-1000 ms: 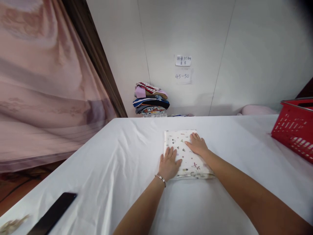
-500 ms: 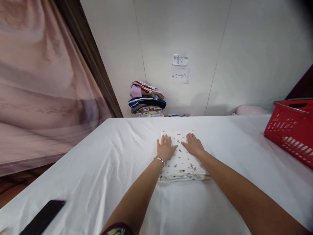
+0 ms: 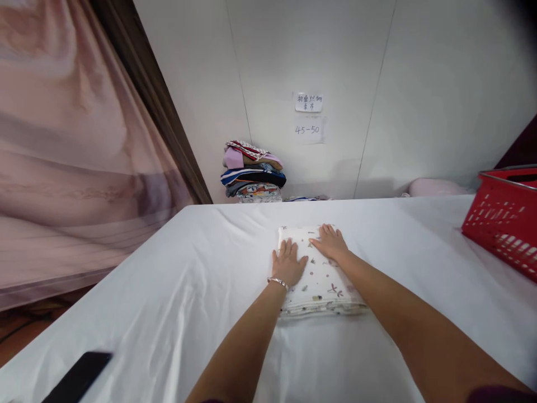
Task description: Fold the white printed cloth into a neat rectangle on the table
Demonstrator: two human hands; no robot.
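A white folded cloth with small printed leaves and dots lies flat on the table, its layered folded edge facing me. My left hand rests on its left side, palm down with the fingers spread. On the upper right part of the cloth lies my right hand, also flat, fingers stretched out. Neither hand grips the fabric. A silver bracelet circles my left wrist.
White fabric covers the table. A red plastic basket stands at the right, a black phone-like object at the near left. Behind the far edge rises a stack of folded textiles. A pink curtain hangs at left.
My left hand has slid a little toward me on the cloth, and my right hand slightly away. The view has shifted slightly; the cloth stays folded.
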